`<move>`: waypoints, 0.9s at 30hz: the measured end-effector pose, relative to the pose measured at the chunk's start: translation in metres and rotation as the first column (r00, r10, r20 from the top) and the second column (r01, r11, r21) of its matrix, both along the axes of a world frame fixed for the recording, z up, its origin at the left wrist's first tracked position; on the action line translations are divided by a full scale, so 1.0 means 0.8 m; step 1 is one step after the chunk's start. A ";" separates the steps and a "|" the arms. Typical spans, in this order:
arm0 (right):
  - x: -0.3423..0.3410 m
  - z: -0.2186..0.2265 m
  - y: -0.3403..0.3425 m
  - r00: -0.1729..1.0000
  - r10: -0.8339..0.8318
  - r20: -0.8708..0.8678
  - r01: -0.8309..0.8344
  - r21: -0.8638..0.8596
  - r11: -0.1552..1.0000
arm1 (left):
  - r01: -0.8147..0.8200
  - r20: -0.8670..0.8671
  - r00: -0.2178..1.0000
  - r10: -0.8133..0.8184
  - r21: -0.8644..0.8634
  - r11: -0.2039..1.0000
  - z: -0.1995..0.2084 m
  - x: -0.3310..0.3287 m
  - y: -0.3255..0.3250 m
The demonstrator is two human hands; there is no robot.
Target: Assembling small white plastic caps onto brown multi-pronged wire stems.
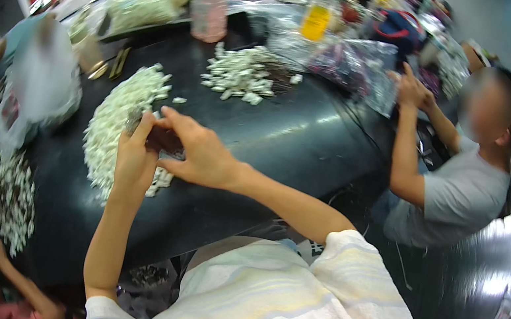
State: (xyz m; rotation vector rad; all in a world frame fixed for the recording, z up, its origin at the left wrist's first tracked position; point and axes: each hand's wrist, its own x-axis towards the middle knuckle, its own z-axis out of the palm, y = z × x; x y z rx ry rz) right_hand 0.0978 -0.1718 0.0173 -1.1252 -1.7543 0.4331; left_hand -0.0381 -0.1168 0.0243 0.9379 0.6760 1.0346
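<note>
My left hand [135, 157] is closed, thumb and fingers pinching a dark brown bunch [165, 140] that looks made of thin pieces; its exact kind is too blurred to tell. My right hand [203, 152] grips the same bunch from the other side, fingers over its top and thumb below. Both hands are over the right side of a large pile of small white pieces [113, 123]. One loose white piece [179, 101] lies just beyond my fingers. Farther back is a smaller heap of white pieces [236, 76], with thin brown pieces [280, 78] at its right side.
On the black table [285, 137] stand a jar with pink contents [209, 12] and a bottle of yellow liquid [316, 19]. Plastic bags [354, 65] lie at the back right. A co-worker [452, 184] sits right; others work at left, beside another white heap [13, 205].
</note>
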 end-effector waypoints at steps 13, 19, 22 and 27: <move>0.044 -0.035 -0.019 0.847 -0.387 0.364 0.346 0.174 0.922 | 0.043 0.090 0.996 -0.024 -0.217 0.975 -0.017 0.095 -0.040; 0.061 -0.043 -0.011 0.948 -0.266 0.175 0.258 0.068 0.964 | -0.042 0.037 0.998 0.049 -0.168 0.985 -0.014 0.117 -0.043; 0.061 -0.038 -0.009 0.948 -0.286 0.141 0.275 0.092 0.957 | -0.091 0.034 0.995 0.095 -0.125 0.988 -0.006 0.122 -0.043; 0.057 -0.024 -0.012 0.909 -0.336 0.245 0.296 0.188 0.937 | -0.180 0.005 0.984 0.180 0.038 0.983 0.008 0.125 -0.037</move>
